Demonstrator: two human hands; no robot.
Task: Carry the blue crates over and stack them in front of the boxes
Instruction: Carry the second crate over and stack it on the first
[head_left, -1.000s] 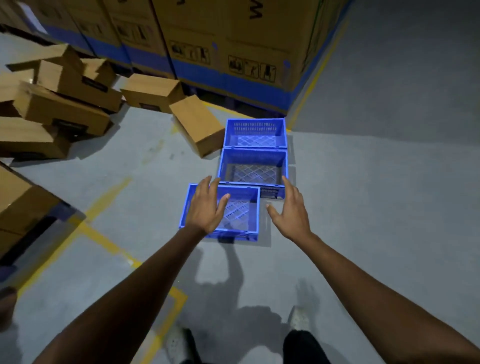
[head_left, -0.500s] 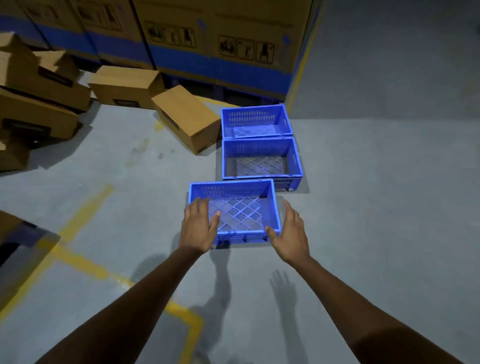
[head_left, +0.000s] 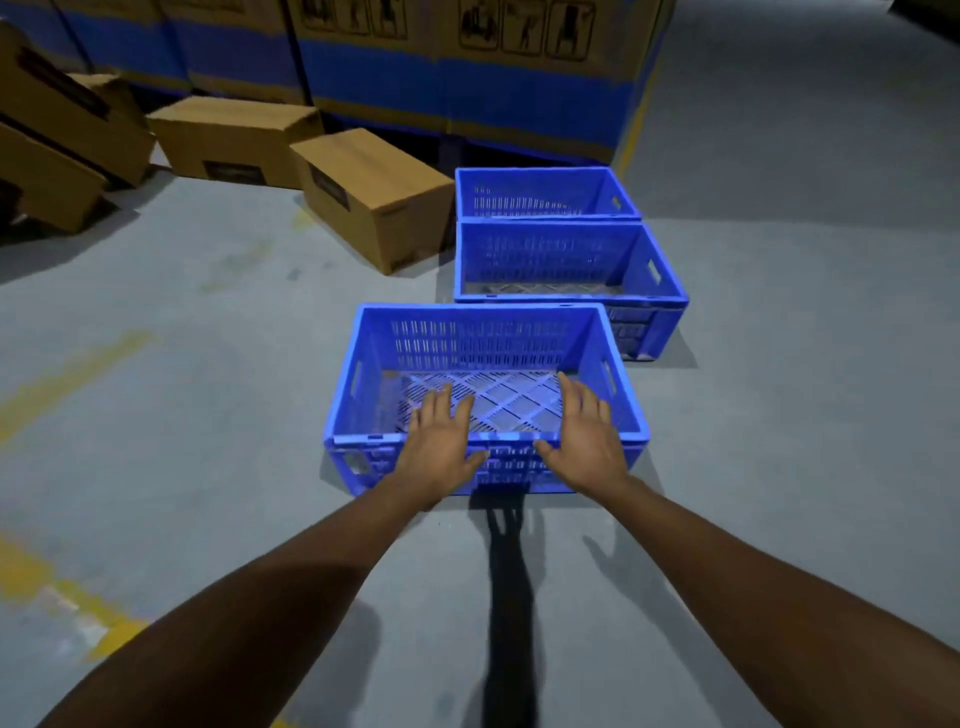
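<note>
Left hand (head_left: 439, 451) and right hand (head_left: 587, 441) spread open, empty, over nearest blue crate (head_left: 358, 415); two crates (head_left: 670, 283) behind, tilted cardboard box (head_left: 374, 200) just left.

No word, brand or number can be read anywhere here. The tall stacked cartons (head_left: 467, 67) along the back carry a row of black handling pictograms near their top edge, small figures in frames, too cropped and blurred to make out what each means. The loose cardboard box (head_left: 374, 197) lying on the floor has a dark label on its side, and the box behind it (head_left: 234, 140) has one too, but the print on both is illegible.
</note>
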